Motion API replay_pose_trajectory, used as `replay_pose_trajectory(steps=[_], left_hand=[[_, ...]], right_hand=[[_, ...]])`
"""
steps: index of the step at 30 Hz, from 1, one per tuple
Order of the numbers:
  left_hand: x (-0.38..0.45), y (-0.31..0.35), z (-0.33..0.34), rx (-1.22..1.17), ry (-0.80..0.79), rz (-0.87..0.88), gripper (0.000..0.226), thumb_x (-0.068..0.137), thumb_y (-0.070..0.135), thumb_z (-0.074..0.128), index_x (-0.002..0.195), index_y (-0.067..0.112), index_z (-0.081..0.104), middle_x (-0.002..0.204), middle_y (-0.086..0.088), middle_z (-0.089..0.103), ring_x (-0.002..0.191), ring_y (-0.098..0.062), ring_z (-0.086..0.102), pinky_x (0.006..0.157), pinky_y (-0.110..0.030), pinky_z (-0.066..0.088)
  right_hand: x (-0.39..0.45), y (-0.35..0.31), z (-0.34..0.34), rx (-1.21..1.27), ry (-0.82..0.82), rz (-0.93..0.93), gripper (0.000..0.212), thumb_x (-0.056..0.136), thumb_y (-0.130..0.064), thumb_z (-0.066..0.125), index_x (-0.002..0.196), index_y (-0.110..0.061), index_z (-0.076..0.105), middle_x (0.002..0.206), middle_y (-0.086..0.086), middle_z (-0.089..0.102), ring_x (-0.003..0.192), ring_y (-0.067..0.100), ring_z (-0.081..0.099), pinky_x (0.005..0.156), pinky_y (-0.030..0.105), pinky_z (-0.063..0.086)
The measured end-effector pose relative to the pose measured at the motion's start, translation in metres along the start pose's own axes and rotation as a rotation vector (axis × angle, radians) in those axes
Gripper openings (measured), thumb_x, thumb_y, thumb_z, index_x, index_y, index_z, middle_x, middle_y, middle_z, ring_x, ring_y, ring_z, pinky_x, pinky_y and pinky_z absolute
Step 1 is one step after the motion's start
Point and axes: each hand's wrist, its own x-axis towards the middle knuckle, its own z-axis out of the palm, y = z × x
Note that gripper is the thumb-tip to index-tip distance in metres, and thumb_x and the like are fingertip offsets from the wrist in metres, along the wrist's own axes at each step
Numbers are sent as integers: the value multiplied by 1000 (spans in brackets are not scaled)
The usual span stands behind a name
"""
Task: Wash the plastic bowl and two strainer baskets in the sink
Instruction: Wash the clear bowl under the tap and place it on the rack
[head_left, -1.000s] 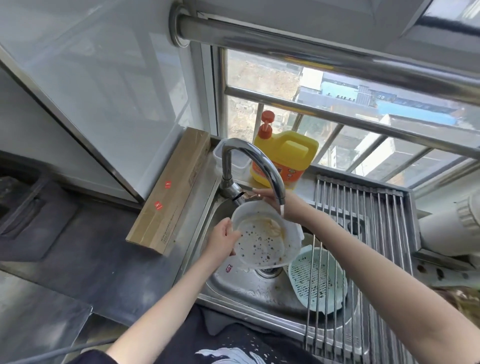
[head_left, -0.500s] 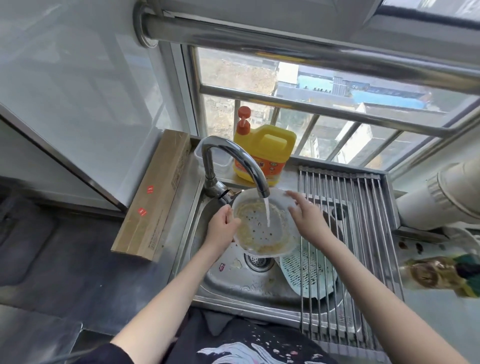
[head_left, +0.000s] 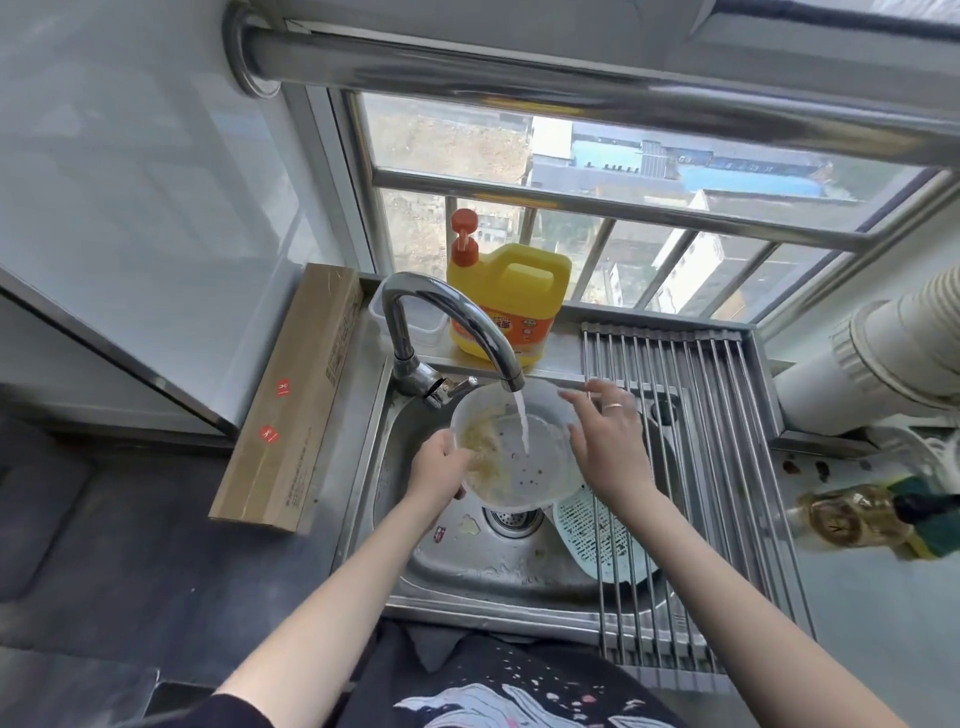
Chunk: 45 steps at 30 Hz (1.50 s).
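The sink (head_left: 519, 571) basin is crowded in mid-frame: the white strainer basket (head_left: 519, 457) sits under the faucet (head_left: 447, 322) spout, with the left hand (head_left: 439, 467) at its left rim and the right hand (head_left: 608, 441) at its right. Lower right in the basin, the green strainer basket (head_left: 597, 535) lies partly beneath the roll-up drying rack (head_left: 701, 467), which covers the sink's right side. Bare basin floor shows only around the drain (head_left: 509, 519) — lower centre. Behind the faucet, the yellow detergent jug (head_left: 509, 306) blocks the ledge — a cardboard box (head_left: 296, 400) lines the left worktop.
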Motion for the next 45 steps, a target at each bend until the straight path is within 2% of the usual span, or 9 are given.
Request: replay_pose_trajectory(steps=[3, 9, 12, 17, 23, 29, 36, 41, 45], left_hand=[[1, -1, -1, 38, 16, 41, 19, 83, 12, 52, 95, -3, 53, 80, -10, 50, 62, -20, 47, 52, -31, 38], [1, 5, -3, 20, -22, 168, 17, 78, -1, 51, 71, 7, 39, 66, -2, 30, 61, -15, 30, 51, -23, 28], [3, -6, -10, -28, -69, 137, 15, 79, -4, 52, 78, 9, 45, 69, -6, 35, 62, -18, 35, 40, -17, 31], [3, -10, -5, -121, -140, 50, 21, 74, -2, 54, 90, 11, 52, 80, -10, 44, 62, -20, 42, 41, -20, 36], [2, -19, 4, -192, -170, -67, 40, 56, 9, 54, 96, 10, 56, 84, -13, 51, 71, -25, 46, 49, -30, 37], [3, -8, 7, -309, -182, -103, 29, 78, -12, 49, 88, 13, 59, 62, 0, 55, 44, -10, 47, 37, -18, 34], [8, -5, 7, -92, -133, -5, 26, 71, -2, 53, 92, 12, 60, 73, -6, 50, 61, -18, 43, 46, -26, 33], [2, -9, 11, 23, -60, 94, 16, 72, -4, 51, 82, 8, 53, 71, -8, 38, 62, -15, 34, 53, -28, 30], [5, -18, 2, 126, -31, 141, 3, 70, 2, 51, 72, 1, 49, 65, -5, 38, 62, -15, 35, 58, -31, 30]], right_hand=[[-9, -9, 11, -180, -234, -283, 36, 79, 8, 57, 112, -7, 63, 120, 12, 61, 105, 32, 58, 83, 44, 54], [1, -36, 50, -264, -723, 111, 77, 97, -9, 41, 151, -9, -14, 159, 11, -17, 146, 29, -14, 119, 45, 11], [0, -42, 51, -257, -935, -264, 73, 99, -35, 42, 153, -23, -6, 160, 1, -12, 147, 25, -14, 118, 52, -5], [8, -27, 50, -345, -758, -195, 67, 100, -39, 33, 152, -29, -8, 160, -6, -9, 148, 20, -5, 116, 50, -11], [9, -17, 47, -323, -856, -298, 70, 99, -31, 41, 153, -29, -3, 161, -3, -2, 148, 18, 0, 118, 44, -1], [1, -27, 49, -222, -970, -306, 71, 98, -38, 43, 154, -25, 2, 161, 0, -4, 148, 21, -5, 119, 46, -6], [-13, -27, 53, -142, -981, -210, 67, 99, -29, 39, 153, -29, -1, 161, -2, -3, 148, 20, -8, 118, 49, -5], [-18, -14, 64, -187, -675, -54, 76, 94, -4, 33, 152, -30, -8, 161, -3, -8, 148, 23, -10, 116, 48, -3], [-35, -14, 70, -100, -840, -198, 74, 98, -12, 41, 151, -36, -4, 160, -7, -10, 147, 16, -9, 117, 46, 6]])
